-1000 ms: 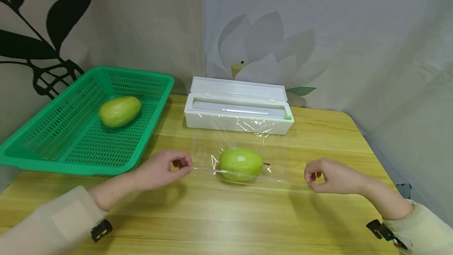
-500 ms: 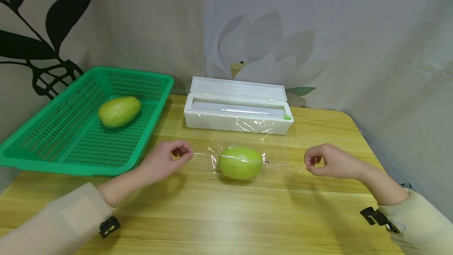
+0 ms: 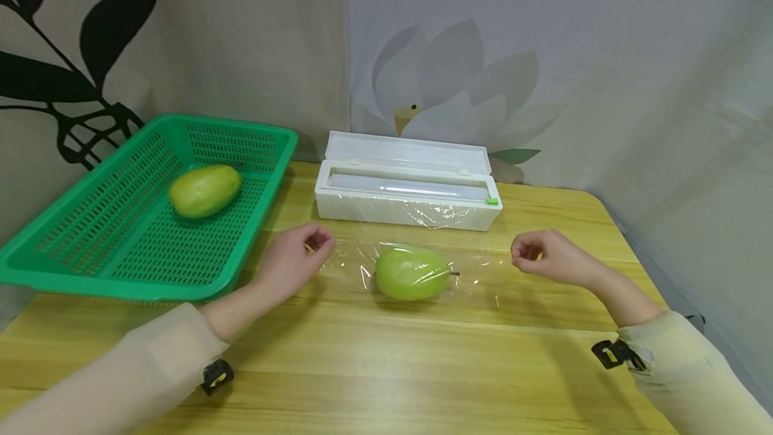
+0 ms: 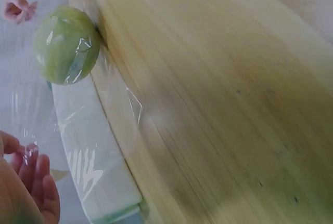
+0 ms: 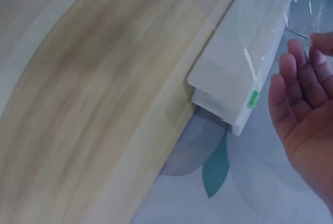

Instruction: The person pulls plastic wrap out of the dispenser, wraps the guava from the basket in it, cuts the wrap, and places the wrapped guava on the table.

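At the far left a green basket (image 3: 121,288) with perforated walls stands on the wooden worktop (image 3: 386,368), holding one yellow-green fruit (image 3: 205,191) that lies on its side near the basket's middle. Just right of the basket's near corner is the left hand (image 3: 292,260), reaching in from a pale sleeve (image 3: 139,368) with a black clip (image 3: 217,376) at the cuff; its grip is a pinch, thumb against fingertips, on clear film (image 3: 477,282), and the left wrist view shows the remaining fingers loosely bent. Between the hands, a second, greener fruit (image 3: 412,275) lies on its side on the worktop, its dark stem pointing right. The film passes over this fruit, with glints on its skin and to either side; whether film also runs beneath it I cannot tell. Behind it stands a long white box (image 3: 404,210), lid tipped back, a pale roll inside and a small green piece (image 3: 492,201) at its right end; film clings across its front. Farther right, level with the left hand, the right hand (image 3: 555,257) bends inward, its grip likewise thumb to fingertip, pinching the film. Behind everything hangs a pale cloth (image 3: 260,39) printed with leaves and petals.
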Tool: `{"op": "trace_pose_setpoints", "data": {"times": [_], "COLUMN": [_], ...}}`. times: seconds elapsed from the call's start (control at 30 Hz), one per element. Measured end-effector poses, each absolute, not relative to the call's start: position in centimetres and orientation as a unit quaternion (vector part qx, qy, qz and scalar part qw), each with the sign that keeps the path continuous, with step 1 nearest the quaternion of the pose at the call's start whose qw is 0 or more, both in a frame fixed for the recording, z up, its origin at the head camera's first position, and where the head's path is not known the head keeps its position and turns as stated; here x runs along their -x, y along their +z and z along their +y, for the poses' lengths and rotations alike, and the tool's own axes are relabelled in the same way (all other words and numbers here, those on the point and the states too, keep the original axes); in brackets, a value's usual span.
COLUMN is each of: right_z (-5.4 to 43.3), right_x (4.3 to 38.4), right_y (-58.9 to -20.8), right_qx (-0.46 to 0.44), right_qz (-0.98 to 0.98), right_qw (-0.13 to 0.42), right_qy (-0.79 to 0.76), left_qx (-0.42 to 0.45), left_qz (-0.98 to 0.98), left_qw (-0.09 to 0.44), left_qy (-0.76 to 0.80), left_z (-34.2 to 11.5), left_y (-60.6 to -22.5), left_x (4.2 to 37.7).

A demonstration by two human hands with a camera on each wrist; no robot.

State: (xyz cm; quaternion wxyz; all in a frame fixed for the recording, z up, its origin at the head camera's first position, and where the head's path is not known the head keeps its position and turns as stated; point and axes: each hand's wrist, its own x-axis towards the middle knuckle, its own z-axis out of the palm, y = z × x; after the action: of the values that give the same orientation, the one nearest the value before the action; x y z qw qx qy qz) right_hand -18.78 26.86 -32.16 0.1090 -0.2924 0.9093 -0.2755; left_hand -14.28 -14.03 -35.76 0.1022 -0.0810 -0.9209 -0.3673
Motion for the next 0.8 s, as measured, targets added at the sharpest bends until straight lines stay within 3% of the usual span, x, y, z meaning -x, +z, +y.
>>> {"op": "trace_pose_setpoints", "data": {"times": [0.5, 0.7, 0.8], "right_z": [26.7, 26.7, 26.5], "right_x": [22.0, 22.5, 22.3], "right_y": [-35.4, -36.1, -35.9], "right_qx": [0.262, 0.259, 0.255], "right_qz": [0.919, 0.917, 0.932], "right_qw": [0.087, 0.104, 0.082], "right_qy": [-0.282, -0.285, -0.246], "left_qx": [-0.023, -0.032, -0.030], "left_qz": [-0.927, -0.930, -0.930], "left_qw": [0.060, 0.040, 0.035], "left_qy": [-0.369, -0.363, -0.364], "left_z": [-12.5, -12.4, -12.4], "left_y": [-36.7, -37.1, -37.4], "left_x": [16.7, 17.3, 17.5]}}
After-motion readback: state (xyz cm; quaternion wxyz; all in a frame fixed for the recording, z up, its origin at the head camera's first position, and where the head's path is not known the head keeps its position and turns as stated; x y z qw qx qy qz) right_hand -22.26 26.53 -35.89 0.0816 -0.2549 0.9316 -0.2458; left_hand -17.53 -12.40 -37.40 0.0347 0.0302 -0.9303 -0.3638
